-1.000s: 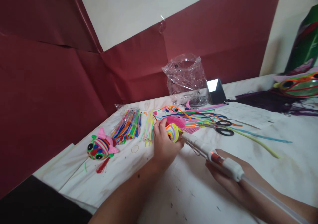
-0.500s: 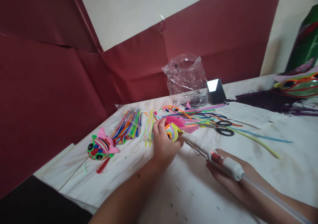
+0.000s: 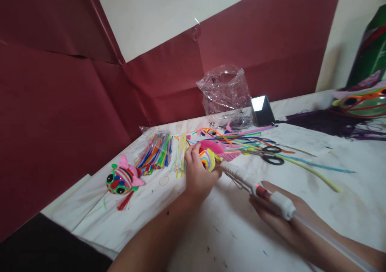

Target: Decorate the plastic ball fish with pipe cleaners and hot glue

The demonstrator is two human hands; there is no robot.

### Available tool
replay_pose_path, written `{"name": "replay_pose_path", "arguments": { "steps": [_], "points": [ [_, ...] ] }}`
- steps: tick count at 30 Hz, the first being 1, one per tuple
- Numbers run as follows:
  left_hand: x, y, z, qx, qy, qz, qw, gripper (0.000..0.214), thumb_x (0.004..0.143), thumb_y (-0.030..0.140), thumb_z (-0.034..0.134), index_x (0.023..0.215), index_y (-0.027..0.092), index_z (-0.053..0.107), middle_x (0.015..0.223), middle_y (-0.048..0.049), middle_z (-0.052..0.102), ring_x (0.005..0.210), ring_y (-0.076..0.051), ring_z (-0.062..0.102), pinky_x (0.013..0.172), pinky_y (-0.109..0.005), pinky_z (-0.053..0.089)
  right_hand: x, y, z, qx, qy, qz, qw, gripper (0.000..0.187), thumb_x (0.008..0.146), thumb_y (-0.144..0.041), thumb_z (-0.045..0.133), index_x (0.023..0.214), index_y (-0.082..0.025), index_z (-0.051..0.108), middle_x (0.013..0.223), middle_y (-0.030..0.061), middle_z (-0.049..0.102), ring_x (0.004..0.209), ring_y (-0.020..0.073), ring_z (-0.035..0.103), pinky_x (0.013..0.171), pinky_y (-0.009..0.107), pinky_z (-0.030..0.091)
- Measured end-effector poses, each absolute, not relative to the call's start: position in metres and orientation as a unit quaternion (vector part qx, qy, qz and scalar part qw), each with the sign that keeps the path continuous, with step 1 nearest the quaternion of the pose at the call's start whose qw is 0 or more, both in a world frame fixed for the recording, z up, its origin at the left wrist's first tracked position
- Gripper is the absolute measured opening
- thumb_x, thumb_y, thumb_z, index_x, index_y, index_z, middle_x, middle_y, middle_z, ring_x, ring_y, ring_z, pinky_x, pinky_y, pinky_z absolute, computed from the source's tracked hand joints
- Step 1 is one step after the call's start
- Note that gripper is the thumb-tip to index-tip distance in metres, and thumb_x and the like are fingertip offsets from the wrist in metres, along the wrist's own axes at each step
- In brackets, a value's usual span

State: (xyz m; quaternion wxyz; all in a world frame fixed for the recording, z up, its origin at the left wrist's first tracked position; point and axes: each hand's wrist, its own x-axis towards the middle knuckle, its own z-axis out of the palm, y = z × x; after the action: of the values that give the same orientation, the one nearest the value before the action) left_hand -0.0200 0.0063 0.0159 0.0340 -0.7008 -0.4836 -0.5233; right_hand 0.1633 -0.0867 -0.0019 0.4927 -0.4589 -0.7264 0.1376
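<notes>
My left hand point(image 3: 199, 175) is closed around a small rounded craft piece point(image 3: 208, 159) covered in coloured pipe cleaners in yellow, orange and purple bands. Its lower side is hidden by my fingers. My right hand point(image 3: 277, 215) grips a white hot glue gun point(image 3: 256, 185) with a clear glue stick trailing from its back. The gun's nozzle points left and sits at the right edge of the craft piece; whether it touches cannot be made out. Just behind the piece lies pink ribbed material point(image 3: 215, 146).
Scissors point(image 3: 273, 154) and loose pipe cleaners point(image 3: 313, 171) lie to the right. Bundled pipe cleaners point(image 3: 157, 153) and a finished-looking fish-like figure point(image 3: 120, 178) are at left. A clear plastic bag point(image 3: 224, 89) and a dark phone-like slab point(image 3: 263, 112) stand behind on the marble-patterned table point(image 3: 238, 244).
Almost nothing differs. The craft piece appears slightly turned in my left hand, while the glue gun stays at its edge.
</notes>
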Motion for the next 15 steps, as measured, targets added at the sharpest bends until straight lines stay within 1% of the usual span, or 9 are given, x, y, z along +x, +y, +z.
{"name": "replay_pose_path", "arguments": {
  "steps": [4, 8, 11, 15],
  "points": [
    [-0.0199, 0.0066, 0.0162, -0.700, -0.485, -0.523, 0.028, 0.076, 0.062, 0.027, 0.075, 0.130, 0.015, 0.042, 0.127, -0.0169, 0.046, 0.125, -0.032, 0.047, 0.108, -0.048, 0.039, 0.1661, -0.0838, -0.0035, -0.450, -0.737, 0.137, 0.485, 0.025, 0.089, -0.038, 0.047, 0.068, -0.026, 0.043, 0.058, -0.0024, 0.053, 0.050, 0.0134, 0.049, 0.046, 0.025, 0.040],
    [-0.0196, 0.0066, 0.0165, -0.693, -0.493, -0.526, 0.017, 0.076, 0.062, 0.026, 0.075, 0.130, 0.017, 0.042, 0.127, -0.0160, 0.046, 0.125, -0.031, 0.047, 0.108, -0.048, 0.040, 0.1685, -0.0816, -0.0046, -0.439, -0.754, 0.143, 0.468, 0.022, 0.088, -0.036, 0.050, 0.069, -0.026, 0.045, 0.058, -0.0025, 0.054, 0.049, 0.0131, 0.051, 0.045, 0.024, 0.042],
    [-0.0192, 0.0063, 0.0170, -0.696, -0.486, -0.527, 0.017, 0.075, 0.062, 0.026, 0.076, 0.129, 0.016, 0.043, 0.128, -0.0162, 0.046, 0.125, -0.031, 0.047, 0.109, -0.048, 0.039, 0.1674, -0.0832, -0.0037, -0.458, -0.739, 0.135, 0.476, 0.022, 0.088, -0.036, 0.048, 0.069, -0.026, 0.045, 0.059, -0.0023, 0.054, 0.050, 0.0134, 0.051, 0.047, 0.025, 0.043],
    [-0.0189, 0.0058, 0.0186, -0.689, -0.504, -0.521, -0.003, 0.077, 0.060, 0.027, 0.077, 0.128, 0.015, 0.043, 0.125, -0.0160, 0.048, 0.124, -0.031, 0.047, 0.108, -0.047, 0.040, 0.1672, -0.0831, -0.0043, -0.450, -0.745, 0.133, 0.474, 0.022, 0.089, -0.036, 0.048, 0.070, -0.026, 0.046, 0.058, -0.0020, 0.054, 0.049, 0.0137, 0.050, 0.046, 0.026, 0.042]
  ]
}}
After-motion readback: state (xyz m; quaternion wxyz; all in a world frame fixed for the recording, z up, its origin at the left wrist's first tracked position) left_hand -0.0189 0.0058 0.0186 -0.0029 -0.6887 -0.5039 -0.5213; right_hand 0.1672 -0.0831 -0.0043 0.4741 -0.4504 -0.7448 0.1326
